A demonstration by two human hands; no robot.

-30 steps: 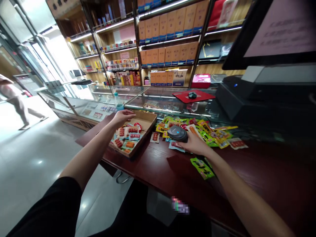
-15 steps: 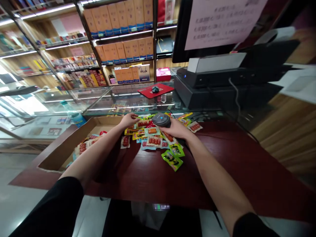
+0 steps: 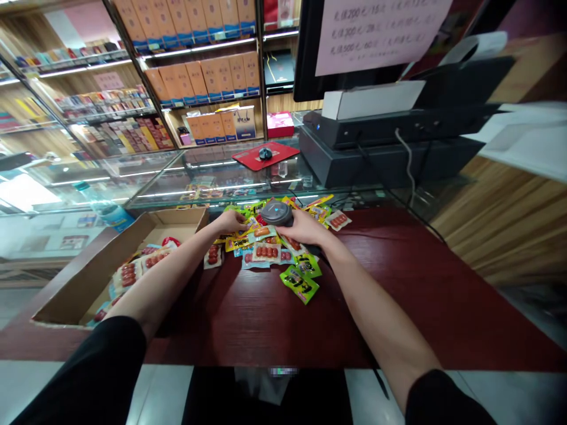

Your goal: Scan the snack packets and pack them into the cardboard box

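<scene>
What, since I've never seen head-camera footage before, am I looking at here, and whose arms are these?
There is no machine arm: these are a person's own bare arms, seen from one camera worn on their head, looking forward and down. The right hand holds a dark handheld device that looks like a scanner. The left hand is at the pile of snack packets; whether it grips one is hard to tell. The pile lies on a dark red table. To its left, an open cardboard box holds more packets. Beyond, a computer mouse sits on a red mat.
</scene>
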